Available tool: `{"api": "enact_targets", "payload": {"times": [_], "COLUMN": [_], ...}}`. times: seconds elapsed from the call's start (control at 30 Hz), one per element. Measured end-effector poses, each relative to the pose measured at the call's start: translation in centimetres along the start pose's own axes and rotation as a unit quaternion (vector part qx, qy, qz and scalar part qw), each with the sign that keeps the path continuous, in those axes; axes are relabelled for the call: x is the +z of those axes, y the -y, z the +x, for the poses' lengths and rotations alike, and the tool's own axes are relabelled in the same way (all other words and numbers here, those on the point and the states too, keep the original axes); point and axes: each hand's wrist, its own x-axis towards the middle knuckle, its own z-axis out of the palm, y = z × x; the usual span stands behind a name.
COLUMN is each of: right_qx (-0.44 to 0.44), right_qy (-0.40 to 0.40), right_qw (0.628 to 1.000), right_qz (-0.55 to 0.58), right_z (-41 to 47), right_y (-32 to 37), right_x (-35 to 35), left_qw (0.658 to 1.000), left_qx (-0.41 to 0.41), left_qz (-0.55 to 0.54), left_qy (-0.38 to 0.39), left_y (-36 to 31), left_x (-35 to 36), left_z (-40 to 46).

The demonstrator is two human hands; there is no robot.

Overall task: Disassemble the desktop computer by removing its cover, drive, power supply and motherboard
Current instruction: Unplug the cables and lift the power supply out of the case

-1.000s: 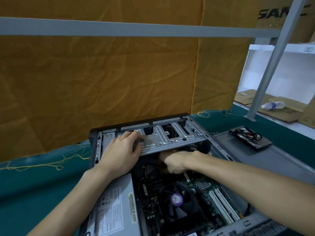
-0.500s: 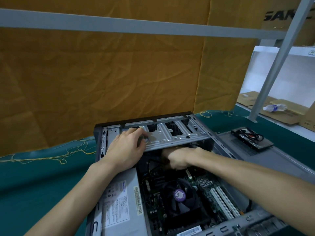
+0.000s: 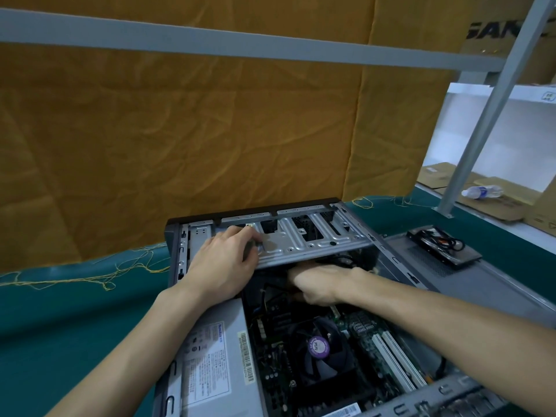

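A: Where's the case (image 3: 301, 296)?

B: Lying open on the green mat (image 3: 60, 326), in the near middle, its far end toward the yellow cloth (image 3: 180, 130). The cover (image 3: 469, 284) is off and lies flat just right of it.

A: And inside?

B: The power supply (image 3: 207, 356) sits at the near left. The motherboard (image 3: 346, 350) fills the near right, with a black fan (image 3: 319, 350) bearing a purple label in its middle and two white slots (image 3: 394, 359) to the right of that. A silver drive cage (image 3: 304, 239) spans the far end.

A: The hands?

B: The left hand (image 3: 222, 266) lies on the cage's left part, fingers curled onto the metal near a small knob; whether it pinches the knob I cannot tell. The right hand (image 3: 319, 284) reaches under the cage's near edge, fingers curled together, seemingly around something dark, but what it holds is hidden.

A: Anything else?

B: A drive (image 3: 445, 246) with cables on top rests on the cover's far part. A grey post (image 3: 481, 115) rises at the far right. Behind it a bottle (image 3: 481, 192) lies on flat cardboard (image 3: 496, 203).
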Motion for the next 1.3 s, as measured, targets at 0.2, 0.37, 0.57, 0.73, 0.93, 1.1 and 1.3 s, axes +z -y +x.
{"api": "enact_targets", "payload": {"times": [0.2, 0.37, 0.57, 0.73, 0.93, 1.1, 1.3], "right_qx": [0.000, -0.002, 0.022, 0.002, 0.012, 0.003, -0.009], "right_qy": [-0.035, -0.044, -0.021, -0.022, -0.014, -0.018, -0.013], "right_qw": [0.999, 0.999, 0.999, 0.996, 0.997, 0.996, 0.996], "right_qz": [0.008, -0.009, -0.028, -0.089, -0.076, -0.090, -0.088], "right_z": [-0.2, 0.0, 0.1, -0.2, -0.2, -0.3, -0.2], "right_y": [0.1, 0.4, 0.4, 0.6, 0.9, 0.8, 0.6], "right_x": [1.0, 1.3, 0.5, 0.9, 0.2, 0.4, 0.5], "left_qw": [1.000, 1.000, 1.000, 1.000, 1.000, 1.000, 1.000], "left_qx": [0.001, 0.002, 0.001, 0.003, 0.000, 0.004, 0.002], "left_qz": [0.000, -0.003, 0.002, 0.002, 0.005, 0.003, -0.002], "left_qy": [-0.004, -0.009, -0.006, -0.005, -0.003, -0.002, -0.002], "left_y": [0.1, 0.0, -0.1, -0.2, 0.0, -0.1, -0.2], "left_x": [0.0, 0.0, 0.0, -0.1, -0.1, 0.0, -0.1], "left_z": [0.0, -0.1, 0.0, -0.2, -0.1, -0.1, -0.2]}}
